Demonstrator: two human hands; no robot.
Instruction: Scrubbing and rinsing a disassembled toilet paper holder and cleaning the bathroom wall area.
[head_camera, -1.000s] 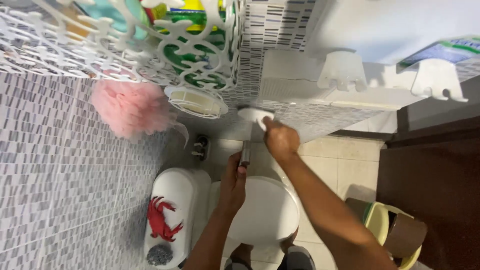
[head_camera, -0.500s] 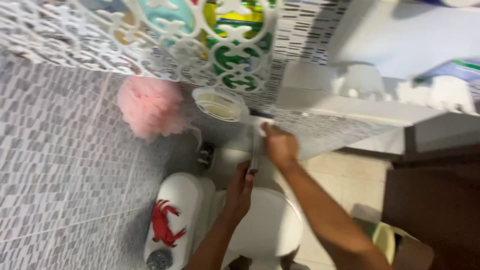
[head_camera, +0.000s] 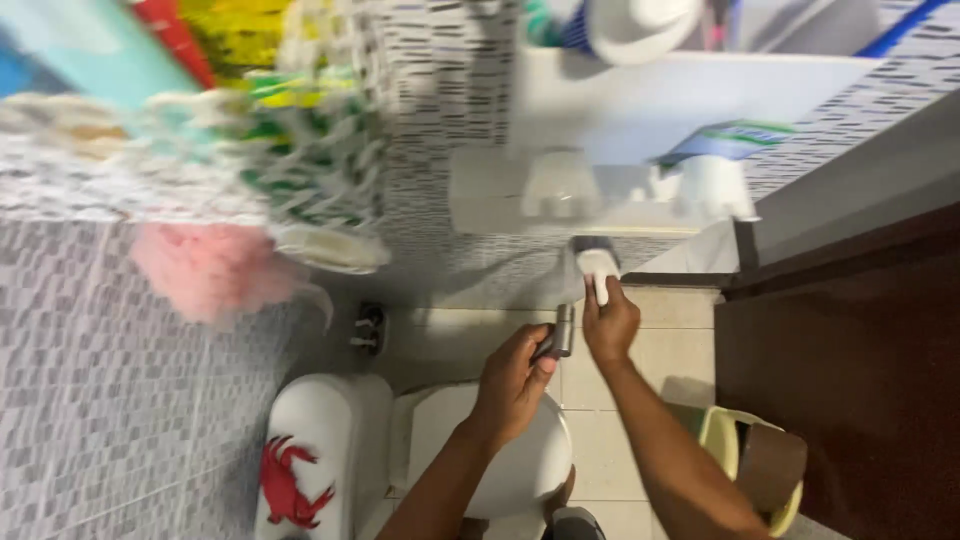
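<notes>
Bathroom interior, viewed from above. Wall (head_camera: 110, 420): small grey and white mosaic tiles, left and rear. Floor (head_camera: 660, 340): pale beige square tiles. Toilet (head_camera: 500, 460): white, lid closed; its tank (head_camera: 330, 440) carries a red crab figure (head_camera: 285, 485). White shelf (head_camera: 620, 120) mounted on the rear wall. Pink mesh sponge (head_camera: 205, 270) hangs at left beneath what appears to be a white lattice basket (head_camera: 300, 170), blurred. Dark brown door (head_camera: 850, 380) at right. Yellow-green bin (head_camera: 755, 465) on the floor.

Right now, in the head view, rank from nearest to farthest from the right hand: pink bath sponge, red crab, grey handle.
From the right hand:
1. Grey handle, just left, in the left hand.
2. Red crab, lower left, on the toilet tank.
3. Pink bath sponge, far left, on the wall.
</notes>
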